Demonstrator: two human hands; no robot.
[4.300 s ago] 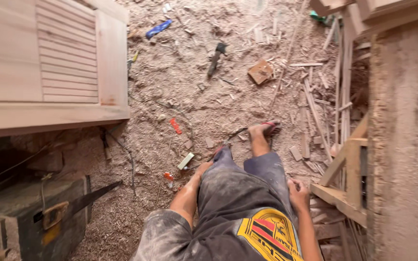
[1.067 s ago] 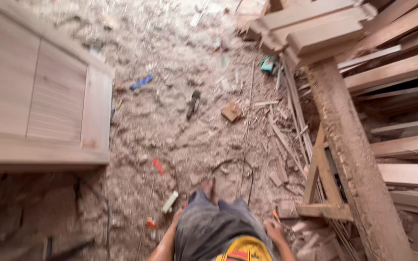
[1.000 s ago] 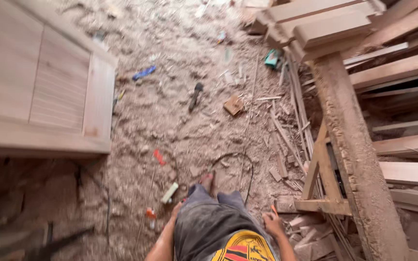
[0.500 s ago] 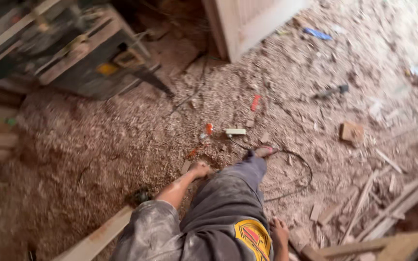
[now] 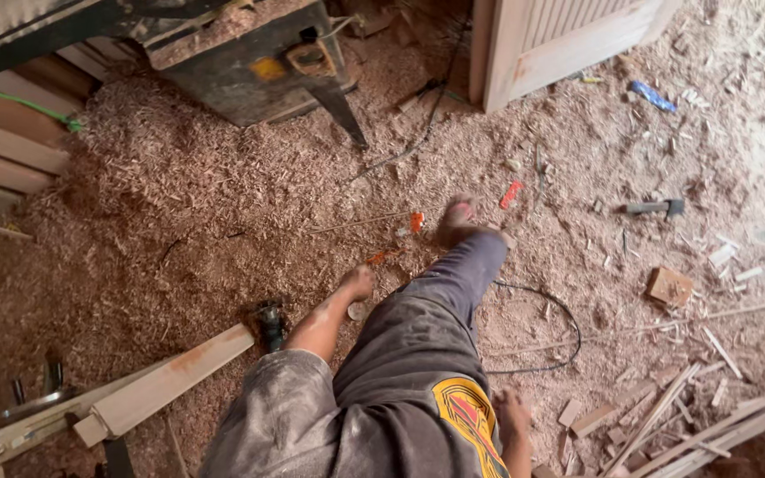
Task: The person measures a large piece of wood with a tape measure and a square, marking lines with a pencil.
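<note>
You stand on a floor of pale wood shavings (image 5: 179, 221).
A pale planed wooden plank (image 5: 166, 382) lies leftmost; your left hand (image 5: 358, 283) hangs loosely curled and empty above the shavings, and your right hand (image 5: 513, 414) hangs empty near a thin black looped cable (image 5: 564, 319).

- Sawdust and wood shavings (image 5: 161, 221) cover the floor.
- Dark machine (image 5: 250, 62), upper left, standing in the shavings.
- Pale louvred wooden panel (image 5: 568, 40), upper right, upright on the floor.
- Black cable (image 5: 551, 327) looping over the sawdust.
- Small wooden block (image 5: 669, 286), right.
- Offcut strips (image 5: 666, 416), lower right.
- Blue scrap (image 5: 651, 96) near the panel.
</note>
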